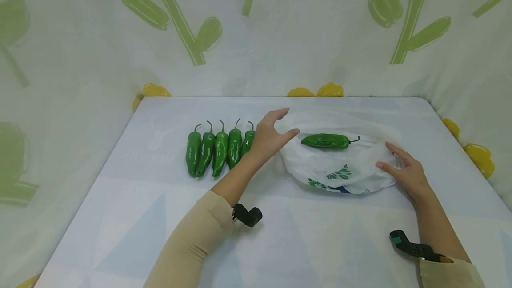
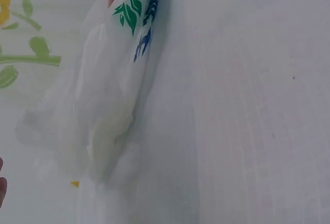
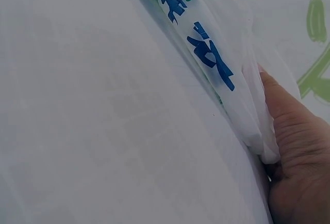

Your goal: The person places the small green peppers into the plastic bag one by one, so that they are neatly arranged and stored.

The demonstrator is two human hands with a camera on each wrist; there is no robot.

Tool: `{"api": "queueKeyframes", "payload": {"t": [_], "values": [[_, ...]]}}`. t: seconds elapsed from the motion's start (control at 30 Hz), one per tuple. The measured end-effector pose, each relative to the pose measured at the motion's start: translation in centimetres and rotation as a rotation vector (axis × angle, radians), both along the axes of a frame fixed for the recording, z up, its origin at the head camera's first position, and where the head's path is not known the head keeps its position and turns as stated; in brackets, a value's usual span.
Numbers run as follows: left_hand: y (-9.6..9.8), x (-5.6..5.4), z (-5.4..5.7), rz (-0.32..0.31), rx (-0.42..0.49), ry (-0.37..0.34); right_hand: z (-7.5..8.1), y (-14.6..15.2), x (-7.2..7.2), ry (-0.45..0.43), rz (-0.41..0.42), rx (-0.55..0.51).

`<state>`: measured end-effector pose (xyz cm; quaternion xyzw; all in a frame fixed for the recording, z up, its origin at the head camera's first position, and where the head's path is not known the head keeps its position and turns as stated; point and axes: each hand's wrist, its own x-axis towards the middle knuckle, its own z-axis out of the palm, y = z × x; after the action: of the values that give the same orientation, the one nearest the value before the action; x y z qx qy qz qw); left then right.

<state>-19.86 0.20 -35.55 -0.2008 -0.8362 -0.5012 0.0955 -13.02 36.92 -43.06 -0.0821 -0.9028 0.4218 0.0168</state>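
Note:
A white plastic bag (image 1: pixel 312 163) with green and blue print lies crumpled on the table, right of centre. On top of it, in the head view, is one green pepper (image 1: pixel 326 141), its stem pointing right. My left hand (image 1: pixel 270 134) is at the bag's left side, thumb and fingers spread with nothing between them. At the opposite side, my right hand (image 1: pixel 408 174) touches the bag's edge, thumb and forefinger apart. The right wrist view shows the bag (image 3: pixel 242 95) against that hand (image 3: pixel 299 146).
Several green peppers (image 1: pixel 220 152) lie side by side left of the bag, stems away from me; my left hand and forearm partly cover the rightmost ones. The white table (image 1: pixel 132 199) has pale blue shapes. Behind it hangs a cloth (image 1: pixel 304 34) with a green plant pattern.

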Motion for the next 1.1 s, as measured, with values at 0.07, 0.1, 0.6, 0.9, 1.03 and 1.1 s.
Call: {"api": "queueKeyframes", "payload": {"t": [0.07, 0.1, 0.6, 0.9, 1.03, 1.1], "values": [[-0.8, 0.2, 0.1, 0.022, 0.03, 0.011, 0.0, -0.1, 0.0, 0.002, 0.001, -0.007], [-1.2, 0.3, 0.2, 0.035, 0.038, 0.015, 0.0, -0.1, 0.0, 0.002, 0.0, -0.009], [-6.6, 1.4, 0.4, 0.16, 0.108, 0.022, -0.1, 0.0, 0.0, -0.005, -0.006, -0.019], [-10.6, 2.5, 0.8, 0.265, 0.177, 0.025, -0.2, 0.0, 0.1, -0.005, 0.008, -0.001], [-12.2, 2.9, 0.7, 0.298, 0.168, 0.043, -0.2, 0.1, 0.0, -0.008, 0.008, 0.004], [-13.0, 3.1, 0.5, 0.313, 0.155, 0.036, -0.2, 0.1, -0.1, -0.009, 0.005, -0.003]]}}
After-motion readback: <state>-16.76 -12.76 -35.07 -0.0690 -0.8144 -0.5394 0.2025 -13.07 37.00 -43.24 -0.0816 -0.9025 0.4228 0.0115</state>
